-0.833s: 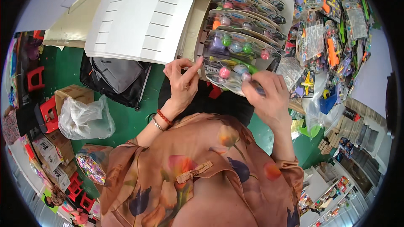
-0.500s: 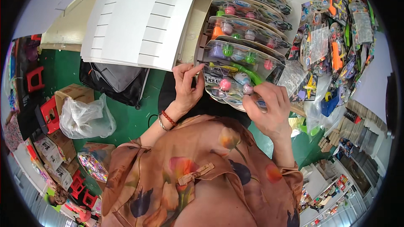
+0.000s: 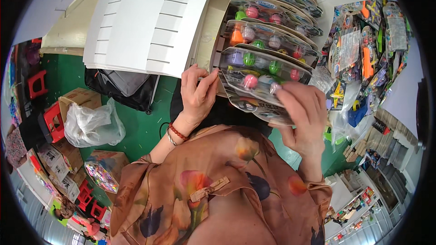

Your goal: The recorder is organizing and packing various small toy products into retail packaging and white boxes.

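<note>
Plastic pack [image 3: 258, 90], long axis crosswise, seemingly slanted

Two hands [image 3: 198, 94], centre; one red beaded bracelet [image 3: 177, 133]; one black-and-grey bag [image 3: 125, 85], upper left; one white plastic bag [image 3: 93, 124], left.

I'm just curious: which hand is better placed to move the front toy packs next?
Probably the right hand, holding the right side of the front toy packs. The left hand is at their left edge, contact unclear.
</note>
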### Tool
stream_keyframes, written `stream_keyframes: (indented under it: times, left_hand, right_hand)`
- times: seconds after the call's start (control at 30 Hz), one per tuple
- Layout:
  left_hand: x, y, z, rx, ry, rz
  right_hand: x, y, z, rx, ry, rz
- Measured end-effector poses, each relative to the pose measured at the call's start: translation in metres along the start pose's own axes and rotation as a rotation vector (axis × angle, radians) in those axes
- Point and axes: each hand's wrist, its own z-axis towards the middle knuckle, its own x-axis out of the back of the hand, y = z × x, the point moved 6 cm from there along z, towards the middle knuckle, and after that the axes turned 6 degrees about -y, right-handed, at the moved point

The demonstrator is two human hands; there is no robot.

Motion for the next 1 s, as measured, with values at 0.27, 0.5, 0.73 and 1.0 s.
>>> stream_keyframes:
  times: [0.27,0.5,0.73,1.0]
  left_hand:
    - [0.000,0.006,0.008,0.030,-0.092,0.127]
    - [0.002,0.004,0.009,0.008,-0.114,0.083]
    - [-0.002,0.000,0.008,-0.001,-0.136,0.006]
    - [-0.006,-0.006,0.005,0.022,-0.149,-0.048]
  right_hand:
    - [0.001,-0.006,0.014,-0.171,-0.093,0.036]
    - [0.012,-0.008,0.022,-0.296,-0.198,0.353]
    - [0.011,-0.011,0.041,-0.215,-0.384,0.199]
    - [0.011,0.006,0.033,-0.178,-0.184,0.159]
